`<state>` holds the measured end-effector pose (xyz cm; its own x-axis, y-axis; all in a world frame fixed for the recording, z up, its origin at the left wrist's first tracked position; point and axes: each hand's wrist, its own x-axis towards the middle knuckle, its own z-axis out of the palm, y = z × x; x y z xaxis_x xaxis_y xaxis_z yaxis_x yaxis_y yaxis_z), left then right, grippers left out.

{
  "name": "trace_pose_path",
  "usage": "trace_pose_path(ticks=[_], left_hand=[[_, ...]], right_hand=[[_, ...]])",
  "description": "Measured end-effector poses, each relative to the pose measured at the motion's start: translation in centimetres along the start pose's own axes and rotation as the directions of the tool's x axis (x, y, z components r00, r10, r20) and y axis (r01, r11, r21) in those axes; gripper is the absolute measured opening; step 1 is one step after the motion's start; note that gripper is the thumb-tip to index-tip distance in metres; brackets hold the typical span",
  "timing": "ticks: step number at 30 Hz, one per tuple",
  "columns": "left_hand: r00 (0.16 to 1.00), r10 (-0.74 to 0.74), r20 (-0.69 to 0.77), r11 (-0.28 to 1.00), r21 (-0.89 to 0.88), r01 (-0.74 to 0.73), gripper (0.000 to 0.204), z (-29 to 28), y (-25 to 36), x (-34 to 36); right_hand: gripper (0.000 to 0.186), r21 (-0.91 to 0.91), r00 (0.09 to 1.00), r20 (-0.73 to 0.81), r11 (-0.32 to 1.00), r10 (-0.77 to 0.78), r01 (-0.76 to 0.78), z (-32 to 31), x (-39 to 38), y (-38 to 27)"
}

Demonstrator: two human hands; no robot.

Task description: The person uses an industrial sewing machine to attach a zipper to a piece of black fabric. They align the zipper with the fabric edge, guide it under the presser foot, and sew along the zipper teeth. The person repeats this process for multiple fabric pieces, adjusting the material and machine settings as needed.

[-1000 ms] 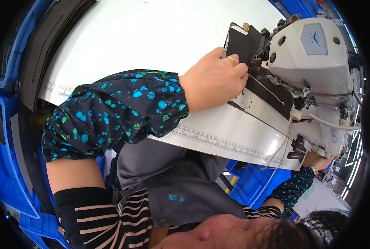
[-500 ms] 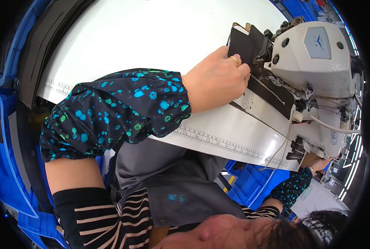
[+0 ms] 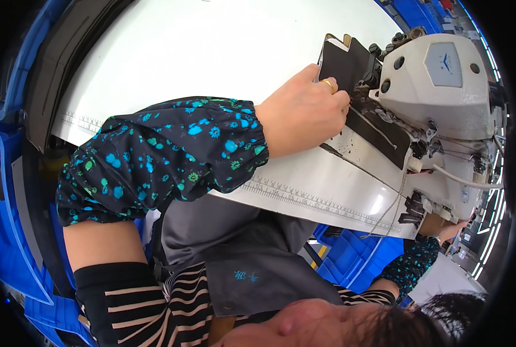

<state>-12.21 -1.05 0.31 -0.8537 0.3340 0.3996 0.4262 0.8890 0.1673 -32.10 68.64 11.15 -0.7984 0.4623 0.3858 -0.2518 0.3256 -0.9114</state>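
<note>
My left hand (image 3: 307,113), with a gold ring, is bent over a dark flat panel (image 3: 345,63) that has a pale folded edge. Its fingers are closed at the panel's near-left edge, beside the needle area of a white sewing machine (image 3: 434,87). The fingertips are partly hidden behind the knuckles. A thin metal rod (image 3: 375,124) lies along a dark strip (image 3: 388,141) under the machine head. My right hand (image 3: 450,231) reaches to the machine's far right end. Most of its fingers are hidden there, so what it touches does not show.
A white tabletop (image 3: 212,52) with a printed ruler (image 3: 316,201) along its front edge surrounds the machine. Thread and a pale hose (image 3: 466,180) run near the machine's right side. Blue bins (image 3: 350,260) stand below the table, and others (image 3: 15,220) at the left.
My right hand and its sleeve have shifted slightly at the machine's right end. The left hand and the dark panel have hardly moved.
</note>
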Motion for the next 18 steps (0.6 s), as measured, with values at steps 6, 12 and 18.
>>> trace_pose_path(ticks=[6, 12, 18], left_hand=[[1.000, -0.002, 0.004, 1.000, -0.031, 0.002, 0.034, -0.2, -0.1, -0.1], [0.994, 0.008, 0.107, 1.000, -0.003, -0.008, 0.050, -1.4, -0.1, 0.4], [0.997, 0.027, 0.074, 1.000, 0.002, -0.027, 0.055, -1.2, -0.5, 0.1]], right_hand=[[0.066, -0.220, 0.995, -0.004, 0.971, 0.098, -0.096, -2.0, 6.9, -5.2], [0.056, -0.043, 0.992, -0.022, 0.991, 0.127, -0.128, -2.9, 7.6, -2.7], [0.059, 0.161, 0.993, -0.093, 0.986, 0.069, -0.054, -1.6, 3.1, 1.1]])
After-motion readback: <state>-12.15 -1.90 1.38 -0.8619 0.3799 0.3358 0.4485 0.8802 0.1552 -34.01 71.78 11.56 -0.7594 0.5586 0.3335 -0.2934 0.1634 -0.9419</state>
